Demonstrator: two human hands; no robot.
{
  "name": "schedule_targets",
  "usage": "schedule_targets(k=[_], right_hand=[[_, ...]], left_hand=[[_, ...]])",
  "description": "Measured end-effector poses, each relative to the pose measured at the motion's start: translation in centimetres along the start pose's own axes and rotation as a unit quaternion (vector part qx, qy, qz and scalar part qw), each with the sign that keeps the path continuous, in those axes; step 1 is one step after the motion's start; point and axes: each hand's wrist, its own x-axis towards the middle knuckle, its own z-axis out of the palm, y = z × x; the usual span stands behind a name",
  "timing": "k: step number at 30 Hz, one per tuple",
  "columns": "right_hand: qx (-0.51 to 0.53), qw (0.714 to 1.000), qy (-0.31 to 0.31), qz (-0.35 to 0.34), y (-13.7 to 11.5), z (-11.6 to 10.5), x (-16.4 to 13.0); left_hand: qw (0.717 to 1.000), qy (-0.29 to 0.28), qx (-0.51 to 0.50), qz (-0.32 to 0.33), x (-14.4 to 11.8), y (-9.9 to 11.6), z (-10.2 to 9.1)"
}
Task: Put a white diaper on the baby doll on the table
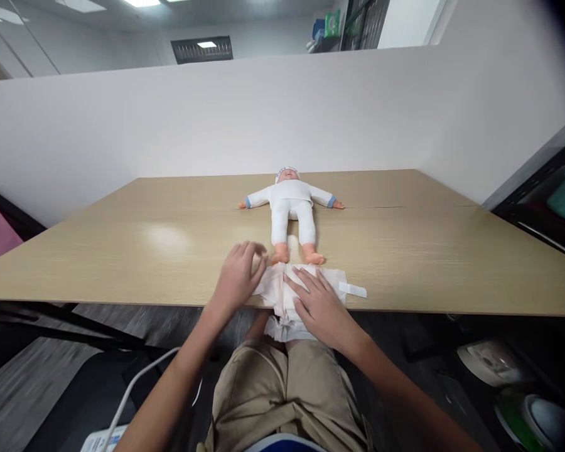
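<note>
White diaper (311, 285) at table (122, 251) edge, below doll's feet (292, 213); right hand (322, 307) flat pinning it, left hand (238, 276) loosely curled on its corner, gripping nothing.

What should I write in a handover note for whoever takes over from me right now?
Left hand: open, fingers spread, on the left edge of the diaper.
Right hand: flat, palm down, pressing the diaper's middle.
Diaper: unfolded at the near edge of the table, part hanging over the edge, one tab sticking out on the right.
Doll: on its back, fully dressed in white, feet just beyond the diaper.
Done: diaper opened out.
Left, as it looks: the diaper is not under or on the doll.
</note>
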Motion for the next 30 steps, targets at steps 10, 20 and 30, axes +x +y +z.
schedule_targets(k=[10,20,30], right_hand=[[0.017,0.999,-0.049,-0.012,1.1,0.0,0.8],[0.05,0.994,-0.093,0.014,1.8,-0.1,1.2],[0.06,0.989,-0.131,-0.008,8.0,0.7,9.3]], left_hand=[[0.88,-0.184,0.199,0.39,13.5,-4.2,6.4],[0.862,-0.205,0.028,0.463,16.9,-2.7,8.0],[0.908,-0.153,-0.268,0.285,22.4,-1.9,2.5]])
